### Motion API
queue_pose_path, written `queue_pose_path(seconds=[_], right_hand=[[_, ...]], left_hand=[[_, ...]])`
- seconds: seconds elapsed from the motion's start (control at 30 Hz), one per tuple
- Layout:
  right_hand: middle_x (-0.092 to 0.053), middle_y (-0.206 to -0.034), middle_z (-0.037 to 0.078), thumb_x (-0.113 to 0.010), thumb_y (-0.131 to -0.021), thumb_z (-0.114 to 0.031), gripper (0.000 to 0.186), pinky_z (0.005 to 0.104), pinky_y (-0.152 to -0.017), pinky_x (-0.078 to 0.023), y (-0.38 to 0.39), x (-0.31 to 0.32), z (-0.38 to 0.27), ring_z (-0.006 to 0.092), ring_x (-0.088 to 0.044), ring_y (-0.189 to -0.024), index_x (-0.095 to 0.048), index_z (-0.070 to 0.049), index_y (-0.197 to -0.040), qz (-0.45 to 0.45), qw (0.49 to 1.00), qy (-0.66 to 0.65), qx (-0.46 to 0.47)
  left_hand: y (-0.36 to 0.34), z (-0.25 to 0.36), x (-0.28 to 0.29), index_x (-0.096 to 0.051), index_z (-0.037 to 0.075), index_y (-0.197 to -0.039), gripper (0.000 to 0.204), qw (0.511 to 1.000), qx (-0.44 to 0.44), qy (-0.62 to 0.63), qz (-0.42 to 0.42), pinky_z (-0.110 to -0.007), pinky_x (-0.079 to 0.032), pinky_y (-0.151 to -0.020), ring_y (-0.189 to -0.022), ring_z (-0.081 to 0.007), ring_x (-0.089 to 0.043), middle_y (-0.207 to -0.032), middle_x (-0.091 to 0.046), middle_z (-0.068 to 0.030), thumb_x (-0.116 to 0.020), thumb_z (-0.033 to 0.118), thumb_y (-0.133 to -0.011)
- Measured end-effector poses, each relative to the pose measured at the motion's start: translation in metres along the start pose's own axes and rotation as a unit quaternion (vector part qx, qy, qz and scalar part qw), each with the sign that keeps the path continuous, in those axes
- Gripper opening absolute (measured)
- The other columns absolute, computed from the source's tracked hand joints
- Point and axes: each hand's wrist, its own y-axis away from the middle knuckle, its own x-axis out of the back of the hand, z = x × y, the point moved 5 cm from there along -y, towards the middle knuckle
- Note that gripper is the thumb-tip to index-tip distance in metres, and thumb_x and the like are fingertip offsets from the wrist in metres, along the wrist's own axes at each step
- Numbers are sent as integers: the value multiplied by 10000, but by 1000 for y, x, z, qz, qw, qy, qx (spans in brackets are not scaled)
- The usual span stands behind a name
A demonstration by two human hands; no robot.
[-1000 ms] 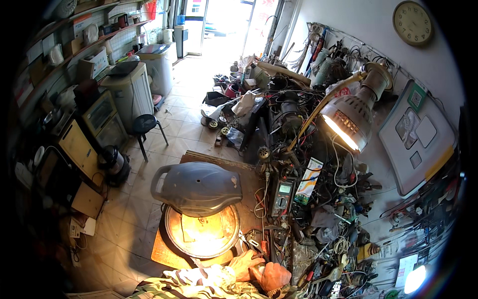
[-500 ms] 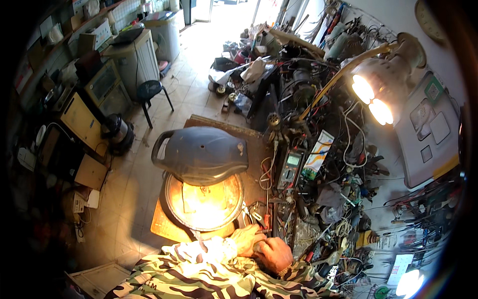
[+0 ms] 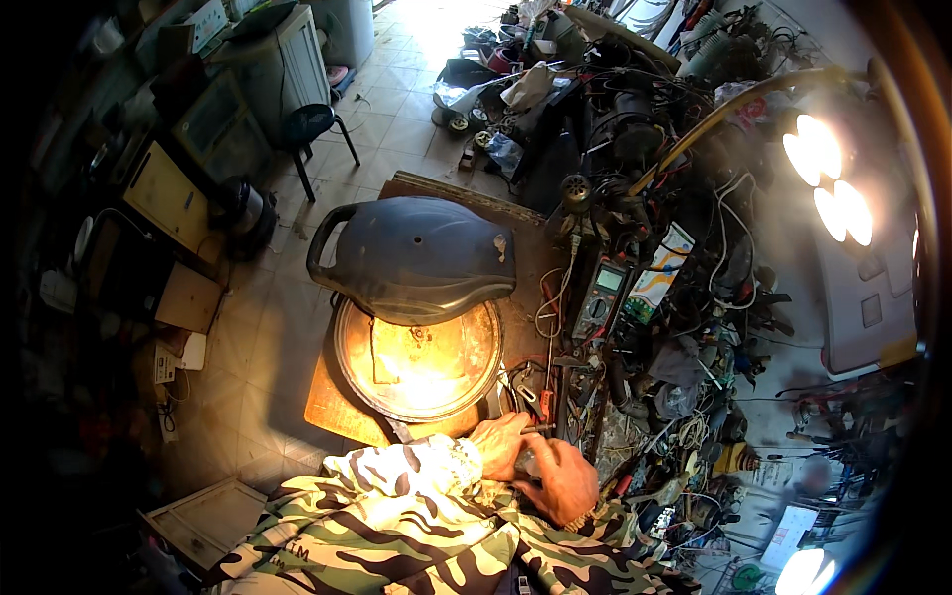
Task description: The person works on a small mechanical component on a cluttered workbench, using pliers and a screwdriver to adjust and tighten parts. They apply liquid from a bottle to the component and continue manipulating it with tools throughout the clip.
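Left hand (image 3: 499,446), bare and brightly lit, has its fingers bent toward a thin, dark, stick-like rod (image 3: 538,428) that pokes out by its fingertips. I cannot tell if it grips the rod. Right hand (image 3: 563,483) is just beside it, on its right, with the fingers curled in close to the left one. I cannot tell if it has something small inside, because the hand itself hides that. Loose sleeves of green, black and cream cloth (image 3: 397,464) cover the arms.

Near the left hand, ahead and a bit to its left, is a round, rusty metal pan (image 3: 471,347) that shines in the warm light. A big dark grey plastic cover with a loop handle (image 3: 421,253) is farther ahead, over the pan's far edge. Under them is a brown wooden table (image 3: 337,412).

Just ahead of the right hand lies a small red-handled tool (image 3: 545,402). Farther ahead is a grey meter with a little screen (image 3: 598,295). Right of both hands is a big messy pile of wires and parts (image 3: 684,431).
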Motion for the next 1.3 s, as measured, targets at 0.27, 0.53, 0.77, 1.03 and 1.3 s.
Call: queue_pose_path(seconds=[0.27, 0.53, 0.77, 1.03, 1.3], right_hand=[[-617, -980, 135, -766, -779, -84, 207, 427, -695, -536, 6, -11, 7, 336, -640, -866, -681, -77, -968, -18, 997, 48, 64], [-635, -995, 158, -787, -789, -68, 290, 390, -753, -541, -18, 12, 58, 332, -656, -888, -690, -25, -1059, 77, 988, -135, 17], [-692, -847, 167, -872, -764, -224, 425, 410, -669, -543, -65, -98, 189, 294, -682, -719, -727, 24, -1077, 126, 947, -218, -200], [-717, -953, 216, -790, -833, -181, 419, 461, -773, -566, -66, -118, 198, 350, -719, -883, -689, 10, -1191, 159, 955, -164, -188], [-534, -1464, 218, -916, -707, -311, 1038, 444, -1133, -435, 20, -128, 132, 370, -542, -1350, -376, -36, -1549, 0, 945, -313, -91]], left_hand=[[1, 2, 2, -676, 142, -1196, 568, 999, -24, -11, 21, -488, -532, -781, -1028, -380, -590, -1055, -526, -163, -861, 273, -675], [1, 0, 2, -665, 137, -1211, 627, 1000, 8, -4, -11, -523, -538, -839, -1061, -382, -583, -1082, -536, -171, -854, 375, -662], [-2, -7, 1, -660, 174, -1269, 660, 998, 57, 13, -32, -545, -534, -853, -1083, -427, -604, -1113, -543, -195, -864, 408, -687], [2, -5, -1, -650, 161, -1296, 703, 998, 54, 5, -27, -508, -549, -834, -1034, -414, -621, -1071, -527, -194, -880, 436, -692], [-7, -6, 5, -689, 111, -1216, 666, 992, 67, 98, 37, -434, -548, -828, -927, -362, -643, -1011, -593, -178, -918, 383, -652]])
